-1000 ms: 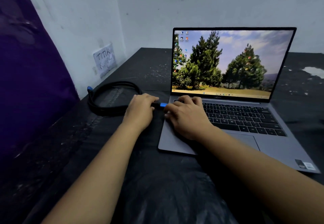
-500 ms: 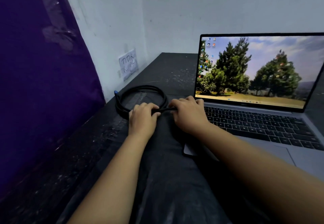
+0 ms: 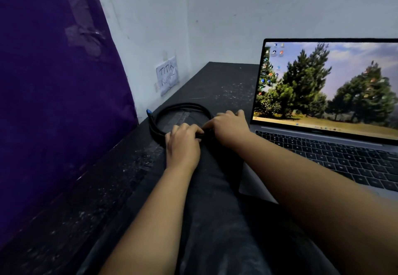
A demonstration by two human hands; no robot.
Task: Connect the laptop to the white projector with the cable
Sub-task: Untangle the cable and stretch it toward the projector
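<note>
Left hand [image 3: 183, 145] pinches cable [image 3: 183, 106] just left of laptop [image 3: 323, 145]; right hand [image 3: 231, 127] braces there, grip unclear; push plug straight, no wiggling.

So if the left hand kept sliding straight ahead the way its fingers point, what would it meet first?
Probably the far arc of the coiled black cable, since the left hand already grips the near strand; beyond that, bare table. Depth is uncertain.

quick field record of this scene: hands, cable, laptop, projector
left hand: closed on cable
right hand: on cable by the laptop's left edge
cable: black, coiled on table, blue plug free at coil's far left
laptop: open, screen on
laptop-end plug: hidden by hands
projector: not in view
</note>
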